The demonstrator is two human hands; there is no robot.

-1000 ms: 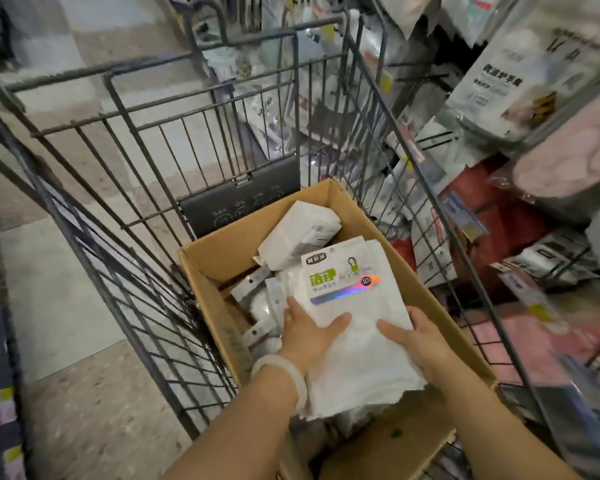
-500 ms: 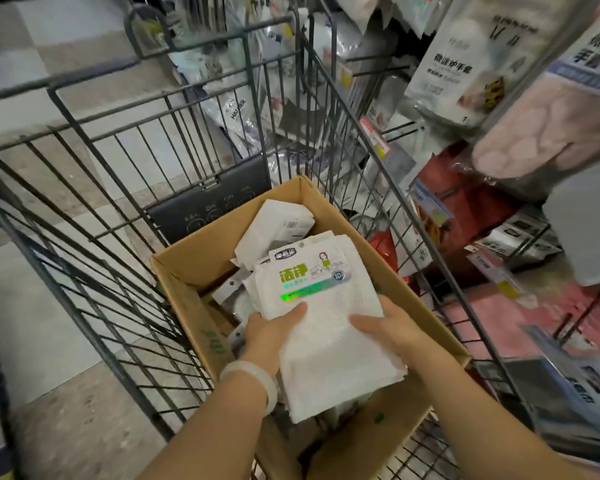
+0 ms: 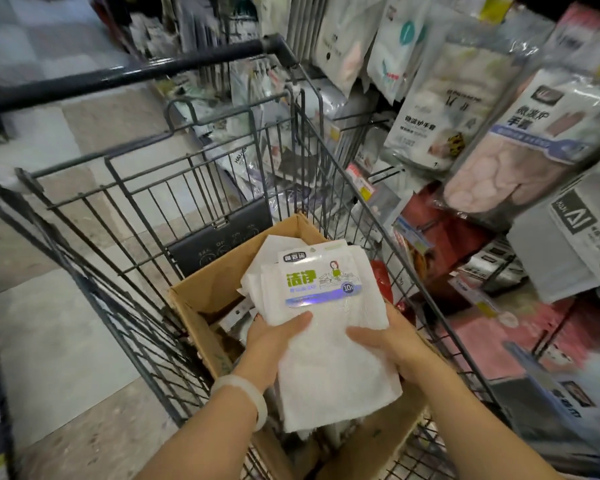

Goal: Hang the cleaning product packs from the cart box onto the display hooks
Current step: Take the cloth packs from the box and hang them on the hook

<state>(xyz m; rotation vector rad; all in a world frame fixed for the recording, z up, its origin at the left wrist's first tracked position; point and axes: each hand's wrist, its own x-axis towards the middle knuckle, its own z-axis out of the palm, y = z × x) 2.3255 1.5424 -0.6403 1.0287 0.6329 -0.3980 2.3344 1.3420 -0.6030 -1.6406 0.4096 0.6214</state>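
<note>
A stack of white cleaning cloth packs with a green-lettered label is held above the open cardboard box in the wire cart. My left hand grips the stack's left edge, thumb across the front; a pale bangle sits on that wrist. My right hand holds the stack's right edge. More white packs lie in the box, mostly hidden behind the stack. Display hooks with hanging packs fill the shelving on the right.
Glove packs and a pink glove pack hang close above the cart's right side. The cart handle crosses the top left. Red and pink goods sit on lower shelves. Tiled floor lies to the left.
Both hands have lifted the stack of packs up out of the box and slightly toward me. The view has tilted up, bringing the cart handle and more of the hanging display into sight.
</note>
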